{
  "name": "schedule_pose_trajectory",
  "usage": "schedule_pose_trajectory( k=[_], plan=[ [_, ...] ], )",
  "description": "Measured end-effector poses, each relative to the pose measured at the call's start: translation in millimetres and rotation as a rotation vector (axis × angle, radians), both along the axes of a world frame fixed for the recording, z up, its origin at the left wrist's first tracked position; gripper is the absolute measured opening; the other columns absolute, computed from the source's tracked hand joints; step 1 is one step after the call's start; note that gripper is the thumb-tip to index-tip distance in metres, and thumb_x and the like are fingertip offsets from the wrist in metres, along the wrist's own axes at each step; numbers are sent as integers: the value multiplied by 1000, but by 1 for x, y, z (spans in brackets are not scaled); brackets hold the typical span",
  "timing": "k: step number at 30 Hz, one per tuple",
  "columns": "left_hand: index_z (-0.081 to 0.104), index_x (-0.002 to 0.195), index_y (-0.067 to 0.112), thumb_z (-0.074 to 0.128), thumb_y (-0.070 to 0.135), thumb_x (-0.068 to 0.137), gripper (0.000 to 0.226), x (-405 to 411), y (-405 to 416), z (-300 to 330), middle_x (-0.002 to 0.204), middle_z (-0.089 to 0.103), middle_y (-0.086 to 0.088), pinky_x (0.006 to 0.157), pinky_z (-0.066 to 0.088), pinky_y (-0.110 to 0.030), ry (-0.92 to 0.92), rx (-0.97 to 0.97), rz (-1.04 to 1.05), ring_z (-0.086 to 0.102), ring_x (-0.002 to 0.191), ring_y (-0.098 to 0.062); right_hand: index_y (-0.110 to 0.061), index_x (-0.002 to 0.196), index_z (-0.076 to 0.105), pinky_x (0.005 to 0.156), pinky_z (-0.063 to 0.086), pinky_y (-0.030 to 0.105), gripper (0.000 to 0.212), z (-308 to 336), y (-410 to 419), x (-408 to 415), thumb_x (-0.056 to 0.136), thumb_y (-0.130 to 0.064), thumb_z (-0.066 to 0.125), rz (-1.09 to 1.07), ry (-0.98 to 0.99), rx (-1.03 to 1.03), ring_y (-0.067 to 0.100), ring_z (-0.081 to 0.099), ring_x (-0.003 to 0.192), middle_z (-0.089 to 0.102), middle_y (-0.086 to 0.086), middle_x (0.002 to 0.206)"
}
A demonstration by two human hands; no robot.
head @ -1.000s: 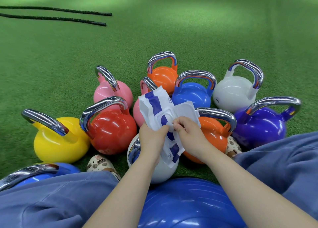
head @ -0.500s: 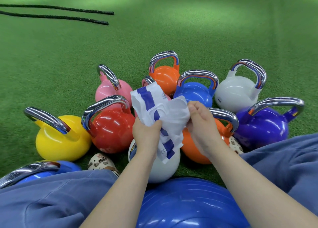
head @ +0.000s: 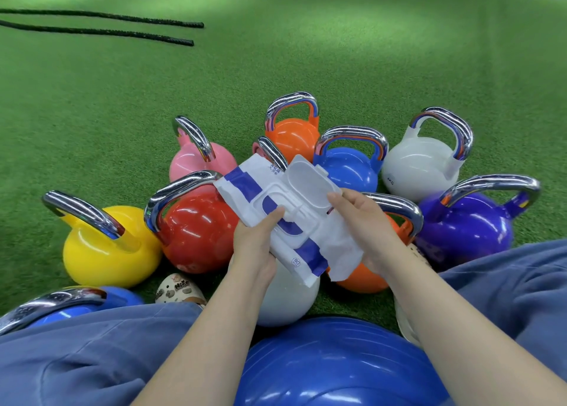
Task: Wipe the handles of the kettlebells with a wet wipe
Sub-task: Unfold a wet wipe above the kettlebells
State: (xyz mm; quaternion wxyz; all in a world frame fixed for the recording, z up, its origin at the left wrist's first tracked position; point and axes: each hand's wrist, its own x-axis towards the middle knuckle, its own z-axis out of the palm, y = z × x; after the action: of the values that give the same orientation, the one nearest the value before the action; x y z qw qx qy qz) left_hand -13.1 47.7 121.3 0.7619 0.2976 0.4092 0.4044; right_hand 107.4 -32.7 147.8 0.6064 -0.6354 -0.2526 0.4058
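Head view: wet wipe [head: 343, 252] under right grip [head: 365, 221]

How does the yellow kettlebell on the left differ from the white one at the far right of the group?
The yellow kettlebell looks bigger in this view than the white kettlebell, though it is also nearer the camera. The yellow one's handle is seen at a slant, nearly end-on, while the white one's handle faces the camera as an open arch. The white one stands farther back, the yellow one near the person's left knee. Both have shiny chrome handles and stand upright on the green turf.

Two black ropes [head: 101, 26] lie on green turf [head: 337, 52]; blue ball [head: 337, 365] nearest.
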Motion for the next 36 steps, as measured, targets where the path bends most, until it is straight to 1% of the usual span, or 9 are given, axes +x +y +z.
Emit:
schedule_pose_trajectory(
  k=[3,5,9,15,19,23,26,30,36],
  plan=[
    [60,116,9,62,3,84,34,1,-1,-1,108,68,-13,87,53,-43,-66,-34,-96,66,95,-26,-7,82,67,65,47,34,22,-1,-1,0,88,-27,61,1,-209,-55,23,59,69,65,12,74],
    [57,122,11,61,11,84,39,2,-1,-3,113,67,-13,90,51,-44,-85,-40,-157,65,101,-26,-9,55,48,53,32,27,38,-1,-2,2,87,-26,62,-74,-344,-80,14,38,52,41,4,53],
    [49,130,15,73,16,73,61,4,-5,-6,119,64,-11,95,48,-50,-106,-36,-191,62,109,-28,-21,49,26,47,19,26,51,2,0,8,89,-18,57,-213,-373,-83,8,20,45,22,-12,43],
    [40,130,27,62,-9,67,77,2,-7,-4,118,65,-7,93,46,-56,-142,28,-293,61,109,-29,-18,56,33,51,20,28,41,5,1,10,89,-19,56,-310,-203,-55,16,24,54,26,2,54],
    [42,128,27,61,-13,65,78,3,-8,4,114,66,-6,88,51,-52,-92,108,-294,63,106,-28,-20,55,30,44,20,22,43,14,-2,9,90,-18,56,-306,-174,-20,9,23,46,25,-4,49],
    [48,126,22,67,-4,74,61,9,-6,8,111,68,-5,85,53,-50,17,84,-123,66,99,-27,-12,61,43,48,24,23,33,20,-2,2,91,-18,56,-246,-179,30,17,28,56,31,7,59],
    [53,122,20,70,7,61,64,8,-3,12,108,69,-6,83,55,-48,65,116,-94,67,97,-26,-1,73,57,61,29,30,26,22,-2,-1,90,-20,58,-201,-164,86,19,37,68,43,9,72],
    [41,127,19,70,2,71,65,9,-5,16,105,63,-1,82,54,-39,259,158,74,64,92,-19,6,67,52,59,29,30,35,25,-3,-8,91,-19,58,-143,-216,111,20,34,65,40,9,66],
    [30,132,23,69,6,74,72,8,-5,17,107,61,1,84,54,-39,379,177,149,62,89,-17,-7,62,45,50,23,27,33,23,-3,-13,91,-17,56,-123,-306,86,15,27,56,30,3,57]
  ],
)
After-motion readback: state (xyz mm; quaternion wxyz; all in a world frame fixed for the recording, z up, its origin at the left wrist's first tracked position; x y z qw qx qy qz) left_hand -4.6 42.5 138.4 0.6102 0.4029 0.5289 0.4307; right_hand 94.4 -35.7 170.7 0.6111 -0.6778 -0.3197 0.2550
